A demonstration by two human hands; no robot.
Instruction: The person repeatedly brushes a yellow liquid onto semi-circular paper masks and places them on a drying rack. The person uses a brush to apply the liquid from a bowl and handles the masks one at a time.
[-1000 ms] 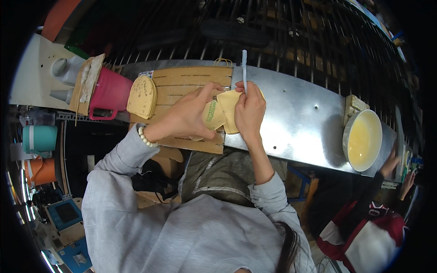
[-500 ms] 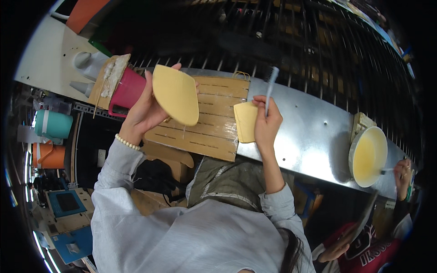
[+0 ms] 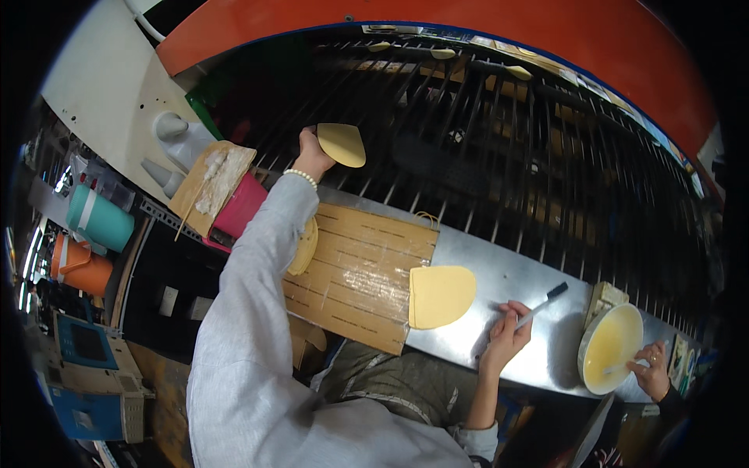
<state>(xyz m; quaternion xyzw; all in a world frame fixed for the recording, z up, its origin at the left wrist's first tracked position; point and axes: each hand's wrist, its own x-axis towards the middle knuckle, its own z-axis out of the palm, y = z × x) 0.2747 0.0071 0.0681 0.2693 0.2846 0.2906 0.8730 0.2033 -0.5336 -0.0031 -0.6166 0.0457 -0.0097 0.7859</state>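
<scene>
A dark grid of metal bars (image 3: 499, 132) runs under a curved red hood (image 3: 437, 31), with a steel table (image 3: 507, 281) along its near edge. The left arm, in a grey sleeve, is stretched fully forward over the table; the left hand (image 3: 312, 152), a bead bracelet at its wrist, grips a flat yellow dough piece (image 3: 342, 144) by its edge and holds it out above the bars. The right arm is bent, with the right hand (image 3: 507, 335) resting on the table, its fingers closed around a thin brush (image 3: 538, 308) that points up and to the right. A second dough piece (image 3: 441, 296) lies between the hands, half on a wooden board (image 3: 359, 273), half on the steel. At far right, another person's hand (image 3: 651, 370) touches a yellow bowl (image 3: 612, 347).
</scene>
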